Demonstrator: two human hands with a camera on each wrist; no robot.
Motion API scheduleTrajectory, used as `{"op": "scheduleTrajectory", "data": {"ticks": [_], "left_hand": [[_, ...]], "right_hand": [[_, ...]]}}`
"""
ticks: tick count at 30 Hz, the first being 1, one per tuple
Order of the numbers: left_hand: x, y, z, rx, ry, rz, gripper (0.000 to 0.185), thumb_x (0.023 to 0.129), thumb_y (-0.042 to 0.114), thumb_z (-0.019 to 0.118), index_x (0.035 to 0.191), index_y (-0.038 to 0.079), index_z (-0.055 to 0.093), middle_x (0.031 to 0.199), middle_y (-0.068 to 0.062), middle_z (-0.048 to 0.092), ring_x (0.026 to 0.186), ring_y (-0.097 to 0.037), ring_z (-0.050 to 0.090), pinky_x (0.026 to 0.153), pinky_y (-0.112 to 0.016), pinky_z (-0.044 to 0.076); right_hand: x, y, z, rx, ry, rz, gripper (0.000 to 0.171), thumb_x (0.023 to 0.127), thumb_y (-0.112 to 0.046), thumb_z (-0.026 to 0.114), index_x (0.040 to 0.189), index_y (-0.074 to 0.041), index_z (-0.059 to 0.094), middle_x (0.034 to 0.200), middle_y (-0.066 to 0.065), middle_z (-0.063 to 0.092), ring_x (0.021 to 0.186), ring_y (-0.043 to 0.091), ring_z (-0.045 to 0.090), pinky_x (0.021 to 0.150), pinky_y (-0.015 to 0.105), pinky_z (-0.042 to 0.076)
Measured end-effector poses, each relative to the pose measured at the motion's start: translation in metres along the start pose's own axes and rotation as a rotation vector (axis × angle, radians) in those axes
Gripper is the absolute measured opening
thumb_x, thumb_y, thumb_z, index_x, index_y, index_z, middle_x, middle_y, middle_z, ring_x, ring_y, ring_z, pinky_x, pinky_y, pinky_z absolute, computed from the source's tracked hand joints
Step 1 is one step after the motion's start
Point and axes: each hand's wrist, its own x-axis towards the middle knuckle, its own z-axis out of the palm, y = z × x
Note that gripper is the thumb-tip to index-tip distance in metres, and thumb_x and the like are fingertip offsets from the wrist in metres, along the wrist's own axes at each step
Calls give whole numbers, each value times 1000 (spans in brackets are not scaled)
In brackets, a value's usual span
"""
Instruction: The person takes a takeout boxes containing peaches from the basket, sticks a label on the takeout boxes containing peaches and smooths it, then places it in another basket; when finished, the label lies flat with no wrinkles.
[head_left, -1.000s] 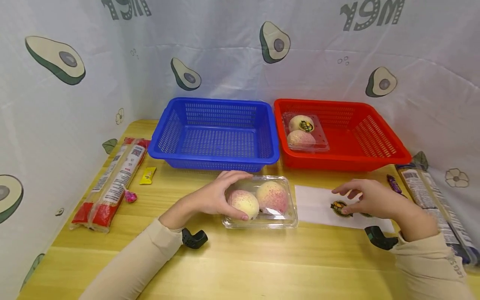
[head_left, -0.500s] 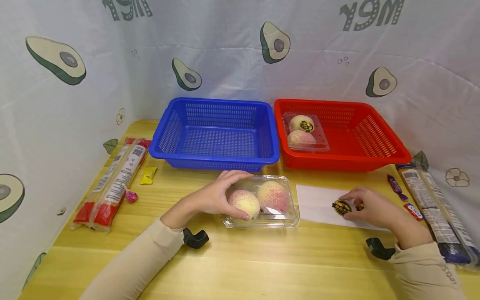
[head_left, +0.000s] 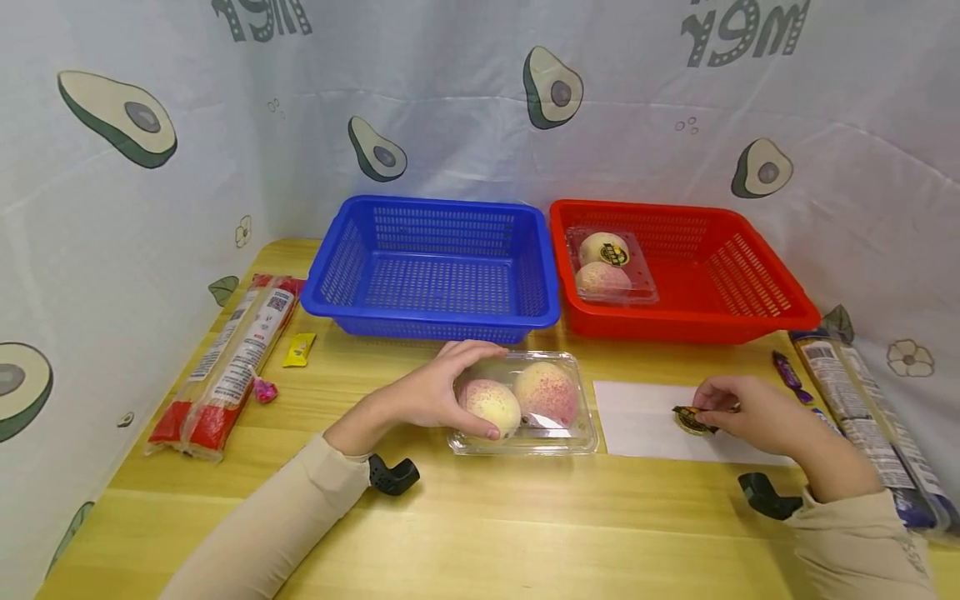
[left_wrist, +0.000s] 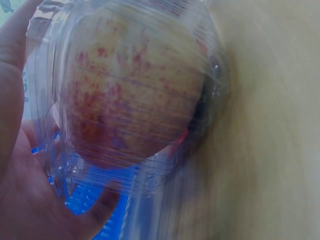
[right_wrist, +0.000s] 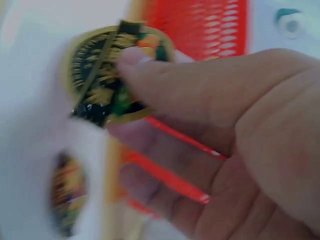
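Note:
My left hand point(head_left: 435, 392) holds the left end of a clear plastic fruit box point(head_left: 525, 450) on the table, thumb at the front and fingers behind. Inside lie two pink-speckled peaches point(head_left: 546, 395); one fills much of the left wrist view behind the clear plastic point(left_wrist: 125, 85). To the right, my right hand point(head_left: 757, 417) pinches a round black-and-gold sticker point(right_wrist: 100, 75) between thumb and forefinger, over a white backing sheet point(head_left: 637, 417). A second sticker point(right_wrist: 69, 195) shows blurred on the sheet in the right wrist view.
Behind stand a blue basket point(head_left: 442, 321) and a red basket point(head_left: 690, 325); the red one holds another peach box point(head_left: 611, 267) bearing a sticker. Long packets lie at left point(head_left: 225, 367) and right point(head_left: 862, 417). Small sweets include a yellow one point(head_left: 299, 350) and a purple one point(head_left: 791, 375).
My right hand has closed on the sticker, which now tilts up between thumb and finger. The backing sheet has shifted slightly. My left hand keeps its hold on the box.

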Motion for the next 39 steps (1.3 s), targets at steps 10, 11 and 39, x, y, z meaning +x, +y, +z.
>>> {"op": "scheduleTrajectory", "data": {"ticks": [10, 11, 39], "left_hand": [[1, 2, 0, 1, 3, -1, 100, 66, 39, 95, 150, 18, 46, 151, 6, 40, 136, -15, 29, 110, -47, 32], [1, 2, 0, 1, 1, -2, 100, 67, 40, 95, 150, 18, 46, 152, 6, 40, 136, -15, 29, 110, -47, 32], [-1, 0, 0, -4, 2, 6, 100, 67, 40, 95, 151, 18, 45, 149, 6, 41, 135, -16, 31, 109, -46, 34]], "right_hand": [[19, -114, -23, 77, 106, -129, 13, 87, -6, 79, 94, -12, 71, 83, -7, 67, 74, 11, 62, 65, 27, 55], [24, -124, -21, 98, 109, -153, 13, 87, -6, 79, 94, -12, 72, 84, -7, 68, 75, 11, 63, 67, 27, 56], [95, -176, 37, 165, 70, -262, 17, 85, -4, 81, 99, -7, 73, 86, -3, 67, 76, 12, 63, 69, 30, 55]]}}
